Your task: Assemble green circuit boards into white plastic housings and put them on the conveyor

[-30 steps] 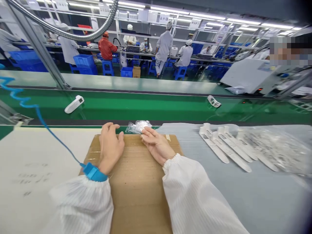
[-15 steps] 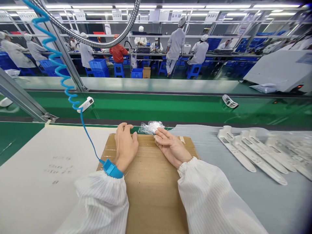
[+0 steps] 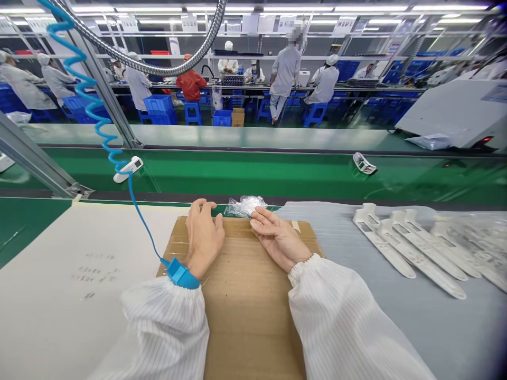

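A brown cardboard piece (image 3: 245, 306) lies in front of me, with both hands over its far part. My left hand (image 3: 205, 235) is at its far left, fingers loosely curved and apart, holding nothing; a blue wrist strap (image 3: 182, 273) with a coiled cord circles the wrist. On the far right of the cardboard, my right hand (image 3: 279, 236) is turned partly palm up, its fingers extended and nothing in it. Crumpled clear plastic (image 3: 245, 206) lies just beyond the cardboard, close to the right fingertips.
Several white plastic parts (image 3: 412, 250) lie on the grey sheet at right. White sheeting (image 3: 47, 295) covers the left side. Two white devices (image 3: 129, 170) sit on the green belt (image 3: 245, 177). A metal post (image 3: 35, 153) stands at left; people work in the background.
Both white devices on the green belt have shifted slightly to the left. The blue coiled cord has swayed a little left. My hands look almost unmoved.
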Demonstrator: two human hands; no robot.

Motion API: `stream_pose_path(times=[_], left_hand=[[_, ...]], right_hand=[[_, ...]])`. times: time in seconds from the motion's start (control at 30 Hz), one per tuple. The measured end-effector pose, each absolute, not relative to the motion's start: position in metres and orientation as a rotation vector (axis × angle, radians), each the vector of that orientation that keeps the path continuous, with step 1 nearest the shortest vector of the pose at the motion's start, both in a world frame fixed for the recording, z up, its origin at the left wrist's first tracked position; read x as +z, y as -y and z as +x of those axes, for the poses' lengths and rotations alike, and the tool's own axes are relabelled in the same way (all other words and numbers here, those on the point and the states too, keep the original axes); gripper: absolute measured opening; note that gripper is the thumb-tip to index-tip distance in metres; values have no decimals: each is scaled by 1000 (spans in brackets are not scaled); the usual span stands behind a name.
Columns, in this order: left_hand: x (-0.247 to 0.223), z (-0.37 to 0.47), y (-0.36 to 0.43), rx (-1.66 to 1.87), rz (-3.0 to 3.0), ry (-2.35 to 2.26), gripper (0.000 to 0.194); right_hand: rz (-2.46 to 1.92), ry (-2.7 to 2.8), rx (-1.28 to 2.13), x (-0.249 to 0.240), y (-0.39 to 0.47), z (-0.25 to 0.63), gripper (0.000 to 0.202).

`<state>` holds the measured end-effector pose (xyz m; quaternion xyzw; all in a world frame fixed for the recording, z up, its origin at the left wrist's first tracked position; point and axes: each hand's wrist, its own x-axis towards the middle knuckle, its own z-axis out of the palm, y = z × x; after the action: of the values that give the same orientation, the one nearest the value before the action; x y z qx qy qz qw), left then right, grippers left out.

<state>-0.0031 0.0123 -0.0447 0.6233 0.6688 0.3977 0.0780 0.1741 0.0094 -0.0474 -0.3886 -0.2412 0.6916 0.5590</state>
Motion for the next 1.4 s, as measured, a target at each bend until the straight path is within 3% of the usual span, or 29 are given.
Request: stream_pose_path(times=[1.4], left_hand=[[-43,-3,-12,1167,1890,-2000,21]], right_hand=[[-903,606,1666,-45,-8,176,44]])
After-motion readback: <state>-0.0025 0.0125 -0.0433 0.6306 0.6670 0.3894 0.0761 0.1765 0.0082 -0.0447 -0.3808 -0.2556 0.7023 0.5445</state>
